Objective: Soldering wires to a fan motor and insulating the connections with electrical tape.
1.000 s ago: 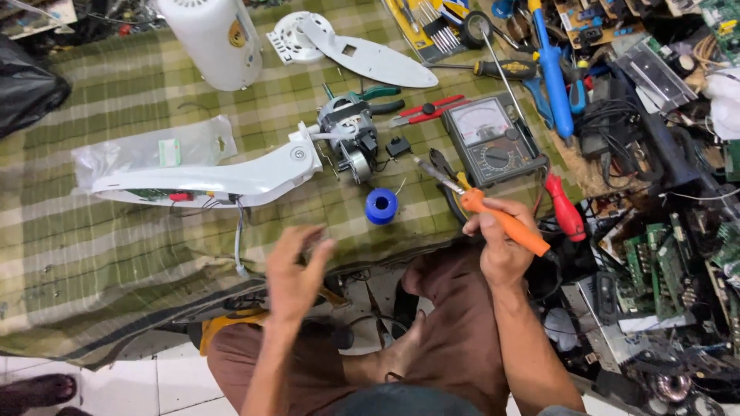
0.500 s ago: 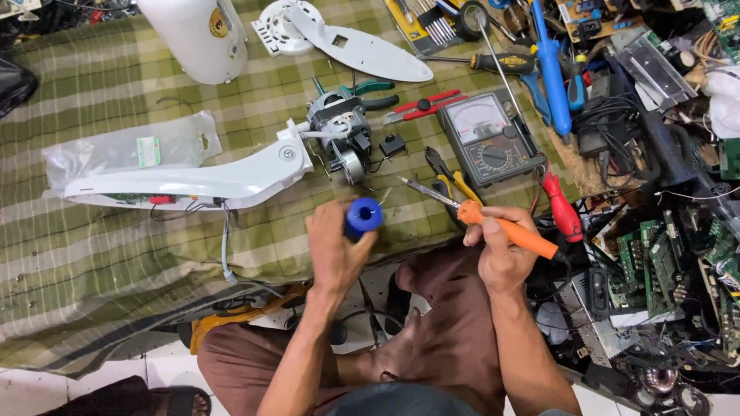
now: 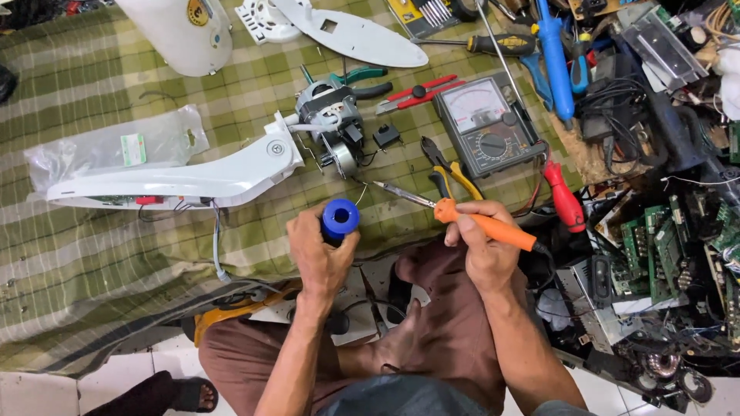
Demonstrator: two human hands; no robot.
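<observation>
left hand [image 3: 322,258]: fingers wrapped around blue solder spool [image 3: 340,218], raised for feeding | right hand [image 3: 482,250]: pen-grips orange soldering iron [image 3: 462,219], tip aimed far-left at fan motor [image 3: 331,123]

A green plaid cloth [image 3: 100,277] covers most of the floor, creased and folded along its near edge, where its striped underside shows. Beyond that near edge, at the lower left corner, bare white floor tiles [image 3: 46,389] appear, with a dark sandal [image 3: 166,394] lying on them. Along the cloth's right edge the floor is crowded with a heap of green circuit boards [image 3: 655,239], black cables [image 3: 617,100] and metal casings. The light is even and bright, casting only soft shadows.
</observation>
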